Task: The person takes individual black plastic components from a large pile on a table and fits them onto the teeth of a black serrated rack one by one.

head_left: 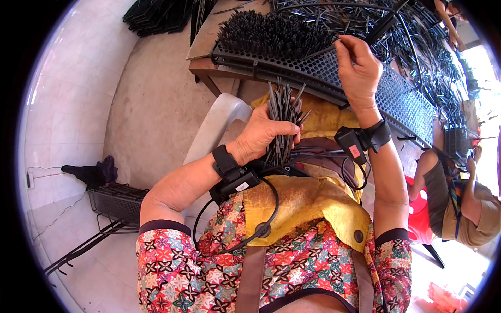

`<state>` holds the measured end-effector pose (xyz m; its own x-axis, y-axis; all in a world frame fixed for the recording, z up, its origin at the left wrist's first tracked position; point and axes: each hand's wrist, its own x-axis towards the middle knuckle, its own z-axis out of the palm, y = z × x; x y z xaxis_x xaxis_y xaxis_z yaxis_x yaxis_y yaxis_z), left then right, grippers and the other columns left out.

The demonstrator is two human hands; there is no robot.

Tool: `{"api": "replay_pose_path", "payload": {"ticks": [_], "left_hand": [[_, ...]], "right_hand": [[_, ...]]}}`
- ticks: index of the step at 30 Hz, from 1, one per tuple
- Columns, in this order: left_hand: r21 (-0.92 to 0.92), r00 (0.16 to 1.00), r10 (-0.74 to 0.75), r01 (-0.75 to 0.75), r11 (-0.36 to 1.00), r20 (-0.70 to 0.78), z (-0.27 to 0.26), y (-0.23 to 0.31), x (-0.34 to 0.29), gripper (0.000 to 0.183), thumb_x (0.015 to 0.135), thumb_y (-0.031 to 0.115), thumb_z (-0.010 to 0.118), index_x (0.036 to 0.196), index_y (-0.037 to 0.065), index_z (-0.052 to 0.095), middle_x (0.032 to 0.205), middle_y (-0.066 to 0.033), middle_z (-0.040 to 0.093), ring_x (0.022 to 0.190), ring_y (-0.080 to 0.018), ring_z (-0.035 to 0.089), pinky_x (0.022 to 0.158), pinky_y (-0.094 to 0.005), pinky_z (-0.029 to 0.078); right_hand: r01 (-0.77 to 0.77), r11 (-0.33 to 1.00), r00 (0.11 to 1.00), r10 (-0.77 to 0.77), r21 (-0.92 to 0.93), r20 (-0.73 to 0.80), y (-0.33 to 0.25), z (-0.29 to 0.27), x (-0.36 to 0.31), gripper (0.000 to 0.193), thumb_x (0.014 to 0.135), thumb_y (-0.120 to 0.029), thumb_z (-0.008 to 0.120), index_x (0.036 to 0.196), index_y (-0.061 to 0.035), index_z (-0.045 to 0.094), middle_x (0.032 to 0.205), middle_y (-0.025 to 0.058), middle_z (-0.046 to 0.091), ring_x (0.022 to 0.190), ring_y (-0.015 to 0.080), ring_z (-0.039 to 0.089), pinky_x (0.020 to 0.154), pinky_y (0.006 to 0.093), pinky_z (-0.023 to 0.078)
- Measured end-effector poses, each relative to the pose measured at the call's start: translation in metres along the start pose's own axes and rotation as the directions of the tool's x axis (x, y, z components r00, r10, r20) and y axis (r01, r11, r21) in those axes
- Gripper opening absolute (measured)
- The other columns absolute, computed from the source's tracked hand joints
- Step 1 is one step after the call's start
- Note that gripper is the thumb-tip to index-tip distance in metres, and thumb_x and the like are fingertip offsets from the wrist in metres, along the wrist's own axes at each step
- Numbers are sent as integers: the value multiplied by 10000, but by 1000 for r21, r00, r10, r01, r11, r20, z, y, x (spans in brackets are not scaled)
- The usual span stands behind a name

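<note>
My left hand (pixel 260 131) is wrapped round an upright bundle of thin, dark, pointed strips (pixel 282 107) in front of my lap. Farther forward and to the right, my right hand (pixel 359 75) is raised, thumb and forefinger pinched together. A slender black strip (pixel 319 52) runs leftward from those fingertips over the edge of a black perforated rack (pixel 404 96). In the rack's left part, many similar dark strips (pixel 276 36) stand densely packed on end. The strips' exact kind cannot be made out. Each wrist wears a black strapped device.
Loose dark strips (pixel 443 73) cover the table behind the rack. A pale plastic chair arm (pixel 222 117) curves at my left. A mesh basket (pixel 117 204) stands by the wall at lower left. Another person (pixel 462 201) sits at the right. A yellow apron (pixel 297 201) covers my lap.
</note>
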<state>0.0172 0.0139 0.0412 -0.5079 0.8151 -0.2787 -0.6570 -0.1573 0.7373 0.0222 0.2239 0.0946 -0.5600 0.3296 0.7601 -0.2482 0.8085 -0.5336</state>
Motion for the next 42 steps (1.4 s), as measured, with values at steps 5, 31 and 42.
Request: {"api": "replay_pose_path", "payload": {"ticks": [5,31,42], "left_hand": [[0,1000,3,-3,1000,0,1,1,-2,528,735,-50,650,1208,38,433,846,-113,625,689,-211,635,568,-313,526],[-5,997,-34,34,999,62,3,2,-3,513,724,-38,643,1195,29,450,873,-112,619,718,-222,622,592,-317,521],[-25,996,-35,37,999,77,3,2,-3,498,737,-52,639,1193,32,459,888,-120,618,739,-229,624,610,-325,530]], "right_hand": [[316,946,945,-307,-75,112,-3,11,3,136,756,19,647,888,-7,626,810,122,646,730,299,625,659,344,509],[446,895,834,-412,-9,368,-5,27,10,88,660,37,536,712,-14,486,677,164,564,697,376,582,585,440,479],[273,961,839,-223,-30,497,0,30,13,93,748,-69,587,782,16,601,680,228,584,699,407,587,619,443,484]]}}
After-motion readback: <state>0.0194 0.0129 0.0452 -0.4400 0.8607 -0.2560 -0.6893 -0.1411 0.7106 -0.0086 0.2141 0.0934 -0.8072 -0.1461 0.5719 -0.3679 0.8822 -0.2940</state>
